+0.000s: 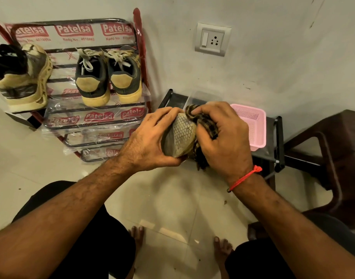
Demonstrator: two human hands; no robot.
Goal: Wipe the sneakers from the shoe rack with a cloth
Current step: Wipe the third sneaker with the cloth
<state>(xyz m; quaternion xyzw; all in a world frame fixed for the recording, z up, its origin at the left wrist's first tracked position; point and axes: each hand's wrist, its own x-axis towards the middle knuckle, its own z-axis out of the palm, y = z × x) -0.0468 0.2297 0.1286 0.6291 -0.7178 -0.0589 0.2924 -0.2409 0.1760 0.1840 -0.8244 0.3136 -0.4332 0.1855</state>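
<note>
My left hand (pixel 150 137) grips a sneaker (pixel 179 135) in front of me, its pale honeycomb sole turned up toward the camera. My right hand (pixel 222 135) holds a dark striped cloth (pixel 205 125) bunched against the right side of the sole. Part of the cloth hangs below the shoe. On the top shelf of the shoe rack (pixel 96 115) at the left stands a pair of dark sneakers (pixel 108 77) with yellow soles, heels facing me. A single bulky beige and black sneaker (pixel 21 77) sits at the rack's far left.
A pink plastic basket (pixel 253 125) rests on a low black stand (pixel 277 141) by the wall, behind my hands. A dark brown chair (pixel 333 150) stands at the right. A wall socket (pixel 211 40) is above. My bare feet are on the tiled floor (pixel 172 198).
</note>
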